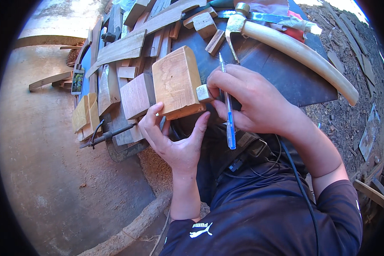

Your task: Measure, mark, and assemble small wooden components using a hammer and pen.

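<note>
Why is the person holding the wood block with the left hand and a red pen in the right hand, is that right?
Not quite: the pen is blue and clear, not red, as the head view shows. The rest holds: the left hand grips the wood block, and the right hand holds the pen.

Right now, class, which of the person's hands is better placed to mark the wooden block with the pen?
Right. The right hand already holds the pen beside the wooden block, while the left hand is busy gripping the block's lower edge.
</note>
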Demonstrator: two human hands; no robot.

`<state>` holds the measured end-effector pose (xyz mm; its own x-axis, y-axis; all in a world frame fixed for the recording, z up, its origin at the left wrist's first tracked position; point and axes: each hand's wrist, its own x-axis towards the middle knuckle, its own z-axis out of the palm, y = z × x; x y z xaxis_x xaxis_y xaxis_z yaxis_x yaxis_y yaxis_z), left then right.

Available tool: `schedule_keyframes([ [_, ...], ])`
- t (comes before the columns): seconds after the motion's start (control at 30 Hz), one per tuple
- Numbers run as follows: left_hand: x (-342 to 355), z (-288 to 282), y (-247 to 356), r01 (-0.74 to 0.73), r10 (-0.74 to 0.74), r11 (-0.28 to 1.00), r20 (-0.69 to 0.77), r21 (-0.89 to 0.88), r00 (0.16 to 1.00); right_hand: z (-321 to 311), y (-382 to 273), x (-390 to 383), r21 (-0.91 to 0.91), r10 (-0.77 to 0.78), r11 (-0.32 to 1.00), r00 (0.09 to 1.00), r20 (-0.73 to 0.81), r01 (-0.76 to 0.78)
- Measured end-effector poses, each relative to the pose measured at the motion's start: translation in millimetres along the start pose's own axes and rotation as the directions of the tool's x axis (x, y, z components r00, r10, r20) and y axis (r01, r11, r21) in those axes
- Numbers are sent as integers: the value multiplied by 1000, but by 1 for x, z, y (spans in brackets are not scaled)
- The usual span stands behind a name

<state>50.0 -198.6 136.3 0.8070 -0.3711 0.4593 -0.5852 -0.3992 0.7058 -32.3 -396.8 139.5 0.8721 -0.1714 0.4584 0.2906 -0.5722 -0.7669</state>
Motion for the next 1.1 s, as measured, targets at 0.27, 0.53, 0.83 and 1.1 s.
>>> schedule_keyframes([
  [0.27, 0, 8, 13, 40, -40, 998, -24, 41, 999, -1, 0, 1, 6, -9, 1000, 1000, 12, 9],
  [0.53, -8, 11, 13, -87, 102, 977, -66, 195, 993, -3, -3, 3, -2, -22, 1000, 999, 41, 22],
  [0.83, -7, 15, 9, -109, 131, 963, -74, 248, 989, -3, -1, 4, -20, -32, 999, 999, 16, 32],
  [1.1, -9, 13, 11, -85, 113, 952, -80, 295, 990, -4, -3, 3, -10, -10, 1000, 999, 32, 10],
])
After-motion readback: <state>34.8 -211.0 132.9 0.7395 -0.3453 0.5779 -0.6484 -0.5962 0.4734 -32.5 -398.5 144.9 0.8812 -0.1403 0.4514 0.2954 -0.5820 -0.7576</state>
